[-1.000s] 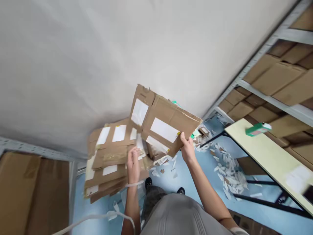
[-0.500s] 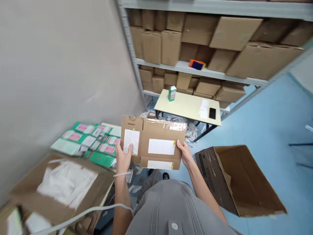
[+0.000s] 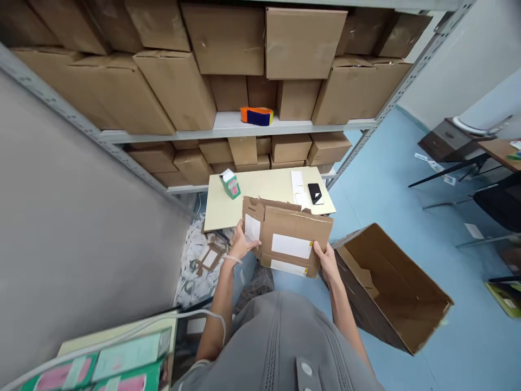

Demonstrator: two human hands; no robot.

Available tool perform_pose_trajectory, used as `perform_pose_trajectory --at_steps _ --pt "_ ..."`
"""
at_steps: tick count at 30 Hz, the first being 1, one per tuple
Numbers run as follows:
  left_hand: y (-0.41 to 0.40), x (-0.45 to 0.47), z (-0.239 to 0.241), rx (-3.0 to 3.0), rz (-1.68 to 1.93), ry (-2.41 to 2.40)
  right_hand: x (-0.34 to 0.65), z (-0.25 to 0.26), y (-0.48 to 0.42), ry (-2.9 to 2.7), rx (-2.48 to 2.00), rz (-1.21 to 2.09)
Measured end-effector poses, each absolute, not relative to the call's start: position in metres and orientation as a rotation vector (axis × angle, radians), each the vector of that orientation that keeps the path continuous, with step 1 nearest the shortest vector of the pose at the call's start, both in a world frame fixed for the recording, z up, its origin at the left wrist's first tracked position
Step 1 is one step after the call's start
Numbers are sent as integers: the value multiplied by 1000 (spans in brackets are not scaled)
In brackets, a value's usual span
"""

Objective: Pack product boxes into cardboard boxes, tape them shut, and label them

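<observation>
Between my two hands is a folded-flat cardboard box [image 3: 291, 224] with white labels on its panels, held up in front of my body. My left hand [image 3: 243, 243] grips its left end, thumb lying across the front near a label. At the right edge, my right hand [image 3: 326, 262] pinches the cardboard with the thumb on the front. Fingers behind the board are hidden. Just beyond it stands a small cream table [image 3: 260, 187] with a green and pink carton [image 3: 230, 184], white paper slips [image 3: 298, 187] and a black phone [image 3: 315, 193].
A metal shelf [image 3: 285, 127] full of brown boxes stands ahead, an orange and blue band [image 3: 256, 115] on it. A large open carton [image 3: 399, 288] sits on the floor at right. Paper scraps [image 3: 191, 266] cover the floor at left. Green packages [image 3: 122, 361] lie lower left, near a white cable [image 3: 163, 316].
My view has turned to the right, toward the shelf and small table. Both hands still hold the cardboard box, now tilted, with its top edge parted into layers.
</observation>
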State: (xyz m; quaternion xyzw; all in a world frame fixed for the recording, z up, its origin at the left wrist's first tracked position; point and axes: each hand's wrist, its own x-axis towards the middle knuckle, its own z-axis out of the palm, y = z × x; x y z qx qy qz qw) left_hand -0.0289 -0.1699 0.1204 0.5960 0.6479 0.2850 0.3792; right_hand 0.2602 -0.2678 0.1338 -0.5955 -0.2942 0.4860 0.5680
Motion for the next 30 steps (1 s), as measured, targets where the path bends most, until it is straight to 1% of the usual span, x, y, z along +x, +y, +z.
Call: perform_pose_trajectory --at_steps 5,11,20,26,30 --pt "-64 -30 120 1605 590 1496 262 133 -169 -760 -1449 1105" --pt "1 -39 104 1678 455 1375 262 128 -77 -1020 -1495 1057" --pt "46 -37 91 1645 351 1328 259 97 -12 -1262 -1512 1141" --pt "53 -32 87 1598 405 1435 257 62 18 -1339 -1486 1157" --pt "51 -30 85 1617 443 1578 263 60 32 -1359 -1508 1156"
